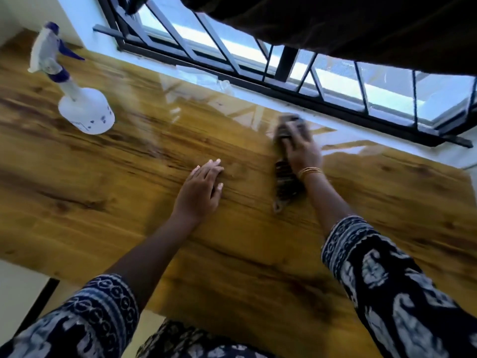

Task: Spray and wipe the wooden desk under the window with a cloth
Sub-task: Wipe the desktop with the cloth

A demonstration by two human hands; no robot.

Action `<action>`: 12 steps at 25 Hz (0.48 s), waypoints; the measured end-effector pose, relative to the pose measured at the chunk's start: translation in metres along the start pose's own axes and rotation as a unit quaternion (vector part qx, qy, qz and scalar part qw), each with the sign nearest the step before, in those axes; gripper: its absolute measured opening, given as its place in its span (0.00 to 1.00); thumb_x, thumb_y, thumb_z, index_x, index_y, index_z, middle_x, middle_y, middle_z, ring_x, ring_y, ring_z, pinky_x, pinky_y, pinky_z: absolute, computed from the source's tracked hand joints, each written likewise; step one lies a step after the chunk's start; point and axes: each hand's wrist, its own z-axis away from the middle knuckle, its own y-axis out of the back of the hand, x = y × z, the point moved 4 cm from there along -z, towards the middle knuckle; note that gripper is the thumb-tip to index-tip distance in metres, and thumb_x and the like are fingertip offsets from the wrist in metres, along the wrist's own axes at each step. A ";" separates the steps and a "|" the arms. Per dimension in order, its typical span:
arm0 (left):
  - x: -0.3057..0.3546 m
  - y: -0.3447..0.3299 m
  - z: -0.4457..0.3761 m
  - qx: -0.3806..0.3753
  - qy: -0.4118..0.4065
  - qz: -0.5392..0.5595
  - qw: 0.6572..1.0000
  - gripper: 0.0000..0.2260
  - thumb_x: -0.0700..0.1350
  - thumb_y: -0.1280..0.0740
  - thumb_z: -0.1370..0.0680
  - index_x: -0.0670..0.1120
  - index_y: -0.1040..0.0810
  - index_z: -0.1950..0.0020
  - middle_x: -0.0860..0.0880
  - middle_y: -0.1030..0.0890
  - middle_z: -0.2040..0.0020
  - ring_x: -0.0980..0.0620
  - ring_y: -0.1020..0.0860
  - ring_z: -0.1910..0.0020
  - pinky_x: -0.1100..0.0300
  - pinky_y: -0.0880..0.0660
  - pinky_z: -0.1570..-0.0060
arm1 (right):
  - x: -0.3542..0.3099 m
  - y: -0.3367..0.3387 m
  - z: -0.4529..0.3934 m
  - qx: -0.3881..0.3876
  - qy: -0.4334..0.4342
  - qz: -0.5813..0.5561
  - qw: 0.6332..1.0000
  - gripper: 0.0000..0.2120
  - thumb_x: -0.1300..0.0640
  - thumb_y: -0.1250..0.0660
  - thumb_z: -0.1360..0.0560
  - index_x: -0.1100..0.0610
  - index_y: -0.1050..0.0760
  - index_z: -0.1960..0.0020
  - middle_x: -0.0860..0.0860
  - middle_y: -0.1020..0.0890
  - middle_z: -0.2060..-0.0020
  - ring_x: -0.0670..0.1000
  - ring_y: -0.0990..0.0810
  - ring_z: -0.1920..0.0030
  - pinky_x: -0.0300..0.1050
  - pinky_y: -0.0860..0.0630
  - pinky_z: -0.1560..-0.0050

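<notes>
A: Report the condition of the glossy brown wood-grain worktop (116, 182)

B: It runs directly under the black-barred window (258, 60), with a pale sill strip between the two. The far part of the surface near the sill carries a bright reflection of the window bars.

A: Location of the dark, patterned cloth (285, 177)?

B: Lying on the worktop, right of centre, near the window side. It is blurred. One end sits under the right hand; the other end trails back toward the person alongside the wrist.

A: Grip state, right hand (300, 148)?

B: Palm down on top of the cloth, fingers extended over it and pressing it flat against the surface. The fingers are not curled round the cloth. Thin gold bangles (309, 171) sit at the wrist.

A: Grip state, left hand (202, 188)?

B: Fingers straight and close together, palm flat on bare wood, holding nothing. It rests left of the cloth, apart from it.

A: Position of the white plastic spray bottle with the blue trigger head (82, 109)?

B: Upright on the far left of the worktop, well apart from both hands, nozzle pointing right.

A: Other items in view?

B: Dark blue and white patterned sleeves (382, 275) on both forearms, and a dark curtain (361, 27) hanging over the upper right of the window
</notes>
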 end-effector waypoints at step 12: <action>0.000 0.000 0.001 -0.004 0.016 -0.004 1.000 0.19 0.44 0.38 0.22 0.46 0.31 0.30 0.48 0.32 0.27 0.51 0.37 0.26 0.54 0.43 0.26 | -0.123 -0.035 -0.014 -0.115 0.060 -0.012 0.991 0.30 0.46 0.41 0.21 0.49 0.46 0.22 0.57 0.42 0.24 0.61 0.40 0.26 0.58 0.36 0.30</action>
